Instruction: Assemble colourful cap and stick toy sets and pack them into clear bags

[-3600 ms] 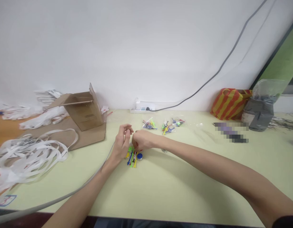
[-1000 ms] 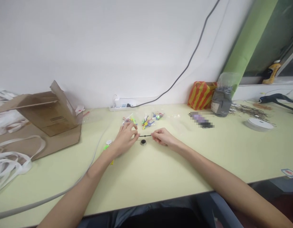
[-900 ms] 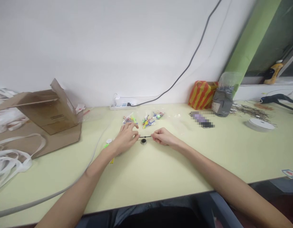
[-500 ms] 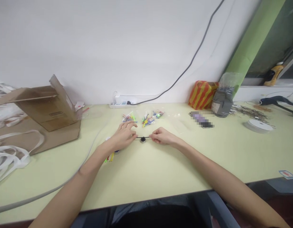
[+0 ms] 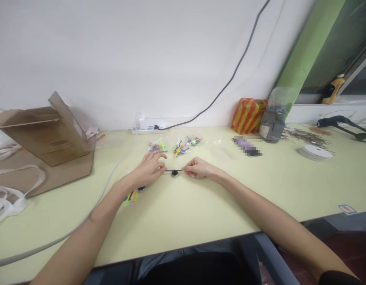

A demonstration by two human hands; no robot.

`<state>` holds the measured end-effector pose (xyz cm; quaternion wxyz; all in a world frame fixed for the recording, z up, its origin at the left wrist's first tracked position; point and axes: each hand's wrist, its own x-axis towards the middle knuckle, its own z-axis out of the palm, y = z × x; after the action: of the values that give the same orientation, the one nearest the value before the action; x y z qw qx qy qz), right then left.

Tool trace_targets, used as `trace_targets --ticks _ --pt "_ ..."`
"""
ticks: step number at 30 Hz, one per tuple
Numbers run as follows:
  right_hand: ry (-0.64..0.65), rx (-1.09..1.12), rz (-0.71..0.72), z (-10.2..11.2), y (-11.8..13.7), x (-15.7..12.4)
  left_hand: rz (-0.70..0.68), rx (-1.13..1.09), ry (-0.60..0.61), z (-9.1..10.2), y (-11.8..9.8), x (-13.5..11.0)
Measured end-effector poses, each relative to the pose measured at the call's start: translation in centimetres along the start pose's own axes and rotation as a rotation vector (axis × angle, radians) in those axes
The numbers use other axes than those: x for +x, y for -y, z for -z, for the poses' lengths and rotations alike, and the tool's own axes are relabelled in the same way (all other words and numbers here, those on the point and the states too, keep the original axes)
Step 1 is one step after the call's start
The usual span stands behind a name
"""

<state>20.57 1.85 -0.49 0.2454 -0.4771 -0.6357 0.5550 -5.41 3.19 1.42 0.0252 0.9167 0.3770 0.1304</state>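
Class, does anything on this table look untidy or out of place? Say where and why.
The white ribbon at the left lies in loose loops, and thin brown strands are strewn at right, behind the white spool; both look untidy. The black strip between the left hand and right hand looks straight.

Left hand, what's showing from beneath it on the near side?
From under the left hand show slim green, red and yellow plastic strips and a round blue cap, both partly covered; anything else behind it is hidden.
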Motion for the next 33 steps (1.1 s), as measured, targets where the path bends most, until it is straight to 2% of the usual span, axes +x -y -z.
trace_targets --ticks 7,15,25,28,33 --pt "0.01 -0.034 0.014 0.1 0.0 0.0 -0.001 -0.025 -0.002 0.0 -0.1 0.0" --pt "0.02 -0.07 0.032 0.0 0.3 -0.3 0.022 -0.003 0.056 0.3 -0.4 0.0" --pt "0.015 -0.261 0.156 -0.2 1.0 -0.9 -0.034 -0.012 0.021 -0.5 -0.1 0.2" --pt "0.011 -0.266 0.148 -0.4 1.3 -0.8 -0.049 -0.023 0.002 -0.8 -0.1 0.2" --pt "-0.006 -0.291 0.127 -0.5 1.2 -0.4 -0.054 0.03 0.036 -1.1 -0.2 0.2"
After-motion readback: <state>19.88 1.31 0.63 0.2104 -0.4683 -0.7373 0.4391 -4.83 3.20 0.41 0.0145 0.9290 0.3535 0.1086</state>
